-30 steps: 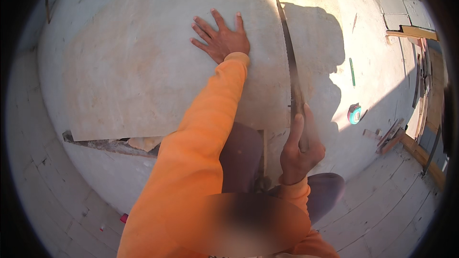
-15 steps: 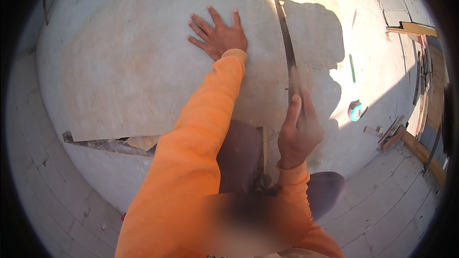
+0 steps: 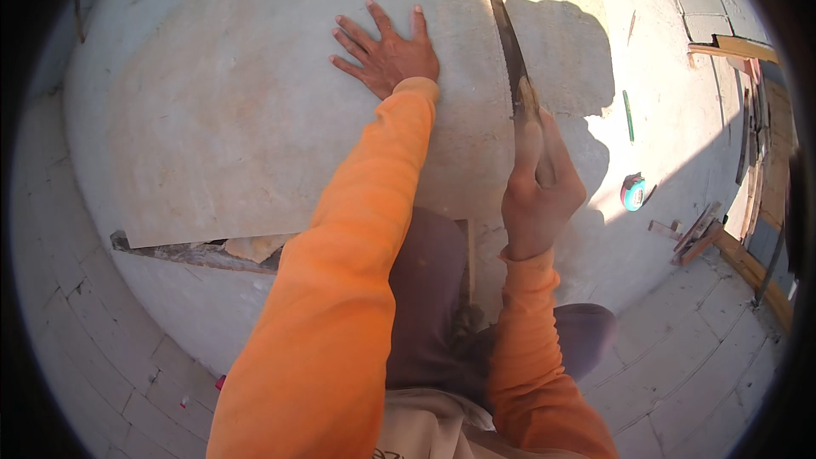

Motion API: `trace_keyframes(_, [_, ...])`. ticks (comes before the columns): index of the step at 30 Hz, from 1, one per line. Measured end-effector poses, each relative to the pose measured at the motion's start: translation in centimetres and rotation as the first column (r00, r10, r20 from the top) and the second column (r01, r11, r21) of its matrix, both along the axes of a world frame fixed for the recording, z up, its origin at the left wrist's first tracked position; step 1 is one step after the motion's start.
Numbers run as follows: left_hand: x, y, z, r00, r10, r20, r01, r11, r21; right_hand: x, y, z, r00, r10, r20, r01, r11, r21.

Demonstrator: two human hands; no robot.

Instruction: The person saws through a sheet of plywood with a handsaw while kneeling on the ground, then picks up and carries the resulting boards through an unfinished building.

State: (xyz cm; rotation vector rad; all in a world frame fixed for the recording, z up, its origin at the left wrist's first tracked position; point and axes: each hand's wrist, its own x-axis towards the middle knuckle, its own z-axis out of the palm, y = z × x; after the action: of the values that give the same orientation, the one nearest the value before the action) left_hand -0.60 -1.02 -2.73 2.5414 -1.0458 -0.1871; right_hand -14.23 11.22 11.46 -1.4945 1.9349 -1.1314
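Observation:
My left hand [image 3: 387,55] lies flat with its fingers spread on a large pale plywood sheet [image 3: 229,119]. To the right of it, my right hand [image 3: 542,191] is closed round the wooden handle of a handsaw [image 3: 511,49]. The dark, toothed blade points away from me and lies along the right part of the sheet, in line with a thin cut that runs toward the far edge. My knee is under the near edge of the sheet.
On the right lie a green pencil [image 3: 628,116] and a turquoise tape measure [image 3: 633,192]. Wood offcuts [image 3: 699,235] and long boards [image 3: 752,280] are farther right. A dark timber piece [image 3: 200,255] shows beneath the sheet's near left edge. Paving [image 3: 93,348] surrounds the work.
My right hand has pushed the saw forward, away from me, and its handle now shows more clearly. The left hand stays pressed on the sheet in nearly the same place.

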Motion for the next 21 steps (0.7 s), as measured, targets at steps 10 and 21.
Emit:
trace_keyframes(10, [2.0, 0.6, -0.2, 0.998, 0.016, 0.061, -0.016, 1.0, 0.003, -2.0, 13.4, 3.3, 0.994, 0.006, -0.106, -0.002, 0.999, 0.035])
trace_keyframes(21, [1.3, 0.1, -0.1, 1.0, -0.015, 0.002, 0.015, 1.0, -0.01, 0.0, 2.9, 0.6, 0.999, 0.038, 0.034, -0.038, 0.999, 0.013])
